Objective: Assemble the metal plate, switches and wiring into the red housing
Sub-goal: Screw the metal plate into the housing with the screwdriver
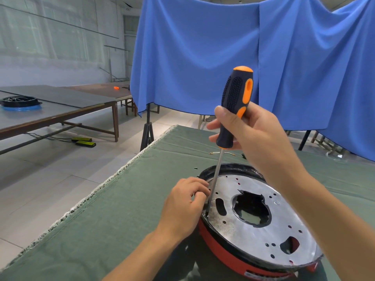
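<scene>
The round red housing [227, 258] with a black rim lies on the green cloth at lower right. A perforated silver metal plate [251, 236] sits in its top, with a large middle opening. My right hand [249, 130] grips the black and orange handle of a screwdriver [235, 102]. The shaft slants down to the plate's left edge, where its tip meets the rim. My left hand [186, 201] rests at that same edge, fingers curled by the shaft's lower end; what they pinch is hidden.
A green cloth-covered table [121, 220] ends at a frayed left edge. Small brass parts [215, 153] and a screw [195, 168] lie behind the housing. A blue curtain [203, 57] hangs behind. Another table at left bears a dark round housing [20, 102].
</scene>
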A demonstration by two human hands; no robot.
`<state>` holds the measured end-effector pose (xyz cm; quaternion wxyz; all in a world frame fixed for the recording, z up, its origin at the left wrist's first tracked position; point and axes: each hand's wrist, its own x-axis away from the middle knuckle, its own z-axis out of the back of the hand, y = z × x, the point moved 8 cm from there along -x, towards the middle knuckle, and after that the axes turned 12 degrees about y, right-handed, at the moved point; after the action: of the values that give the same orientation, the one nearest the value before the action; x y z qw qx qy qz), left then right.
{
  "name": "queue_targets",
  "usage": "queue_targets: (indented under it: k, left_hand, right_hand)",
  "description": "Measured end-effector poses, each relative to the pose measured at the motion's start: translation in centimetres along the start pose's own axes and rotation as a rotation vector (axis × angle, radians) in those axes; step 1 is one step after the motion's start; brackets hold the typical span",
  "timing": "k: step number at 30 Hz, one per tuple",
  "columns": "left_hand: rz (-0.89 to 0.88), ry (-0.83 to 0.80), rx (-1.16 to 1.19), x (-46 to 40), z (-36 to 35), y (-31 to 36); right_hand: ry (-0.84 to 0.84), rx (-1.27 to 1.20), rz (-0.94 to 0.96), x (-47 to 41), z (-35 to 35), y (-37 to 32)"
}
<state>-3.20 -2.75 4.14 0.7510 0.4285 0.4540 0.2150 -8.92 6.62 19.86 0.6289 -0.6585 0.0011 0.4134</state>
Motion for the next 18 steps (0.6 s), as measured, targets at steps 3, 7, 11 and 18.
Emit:
queue_targets:
  k: [3, 7, 11, 18]
  left_hand:
    - [-0.013, 0.002, -0.021, -0.1, 0.0, 0.1]
    - [-0.037, 0.005, -0.057, -0.1, 0.0, 0.2]
    - [-0.005, -0.003, -0.026, 0.0, 0.1, 0.2]
    - [0.046, -0.002, 0.027, 0.1, 0.0, -0.2]
  right_hand:
    - [-0.074, -0.047, -0.025, 0.2, 0.1, -0.1]
    - [0.121, 0.027, 0.033, -0.3, 1.2, -0.2]
    - [0.176, 0.076, 0.04, -0.5, 0.8, -0.1]
    - [-0.008, 0.046, 0.027, -0.2, 0.1, -0.1]
